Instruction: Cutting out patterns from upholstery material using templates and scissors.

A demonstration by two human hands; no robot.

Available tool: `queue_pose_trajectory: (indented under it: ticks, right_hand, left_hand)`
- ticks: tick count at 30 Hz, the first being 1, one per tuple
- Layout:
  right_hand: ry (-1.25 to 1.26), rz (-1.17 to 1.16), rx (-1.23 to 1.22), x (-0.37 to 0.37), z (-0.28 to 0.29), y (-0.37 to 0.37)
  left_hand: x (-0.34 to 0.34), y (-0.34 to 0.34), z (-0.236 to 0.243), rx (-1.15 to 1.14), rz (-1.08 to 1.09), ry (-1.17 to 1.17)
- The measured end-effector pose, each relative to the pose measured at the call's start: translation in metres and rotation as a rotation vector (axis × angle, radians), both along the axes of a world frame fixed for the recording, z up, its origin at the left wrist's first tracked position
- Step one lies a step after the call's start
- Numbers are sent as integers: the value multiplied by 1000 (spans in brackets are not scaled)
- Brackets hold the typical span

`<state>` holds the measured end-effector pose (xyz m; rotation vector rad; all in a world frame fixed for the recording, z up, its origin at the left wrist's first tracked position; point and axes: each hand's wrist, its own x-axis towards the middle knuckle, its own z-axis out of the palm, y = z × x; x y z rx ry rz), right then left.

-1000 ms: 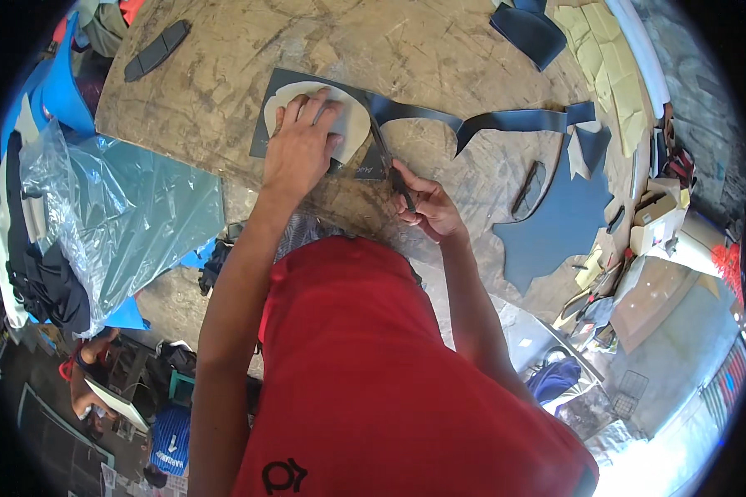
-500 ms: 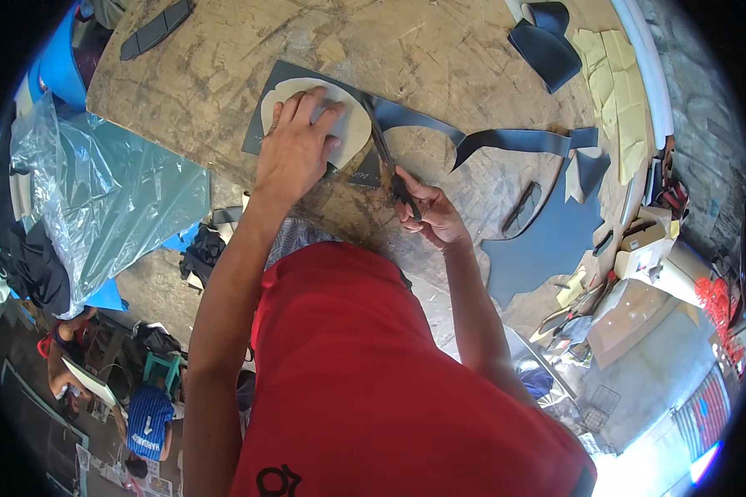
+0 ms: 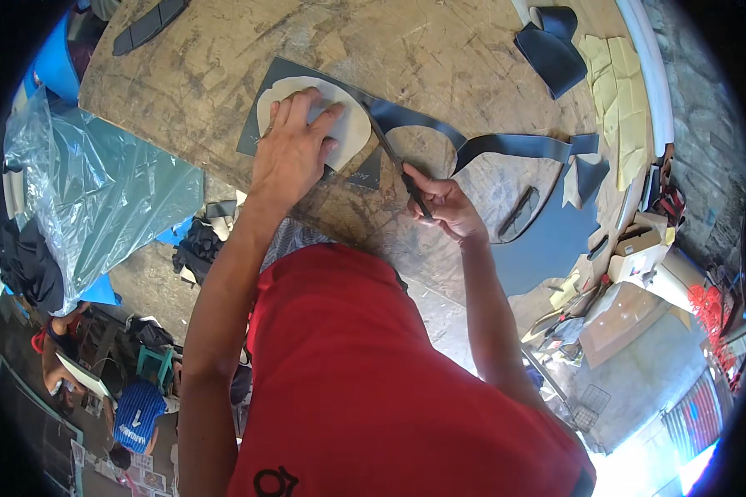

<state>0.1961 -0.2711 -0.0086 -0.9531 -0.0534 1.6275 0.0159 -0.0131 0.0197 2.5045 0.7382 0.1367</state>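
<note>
My left hand (image 3: 292, 149) lies with fingers spread on a cream oval template (image 3: 350, 130), pressing it on a dark grey square sheet (image 3: 250, 142) on the scuffed wooden tabletop (image 3: 191, 83). My right hand (image 3: 439, 207) grips the black handles of long scissors (image 3: 389, 149), whose blades lie along the template's right edge, at the dark sheet. A curving dark strip (image 3: 506, 141) runs right from beside the blades toward a large irregular blue-grey piece (image 3: 539, 257). Dark-framed glasses (image 3: 518, 211) lie on that piece's left side.
Dark offcuts (image 3: 547, 58), yellow paper (image 3: 613, 108) and a segmented dark piece (image 3: 149, 25) lie on the table. Clear plastic sheeting (image 3: 124, 190) is at left, cardboard boxes (image 3: 638, 240) at right. Two people (image 3: 62, 356) (image 3: 137, 418) are at lower left, below table level.
My right hand with the scissors has shifted slightly right and down relative to the template. My left hand stays on the template. The whole view has also shifted a little.
</note>
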Motion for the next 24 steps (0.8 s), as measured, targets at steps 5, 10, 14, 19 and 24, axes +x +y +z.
queue_pose_trajectory:
  ticks: [5, 10, 14, 19, 24]
  right_hand:
    - [-110, 115, 10, 21, 1, 13]
    - [-130, 180, -24, 40, 9, 20]
    - [-208, 252, -55, 52, 16, 35]
    - [-397, 369, -30, 61, 17, 53]
    - [-380, 402, -7, 69, 18, 62]
  left_hand:
    - [-3, -1, -4, -26, 22, -17]
    - [-6, 0, -11, 5, 20, -56]
    - [-4, -6, -10, 60, 34, -61]
    - [1, -21, -5, 166, 87, 20]
    - [4, -32, -6, 196, 159, 26]
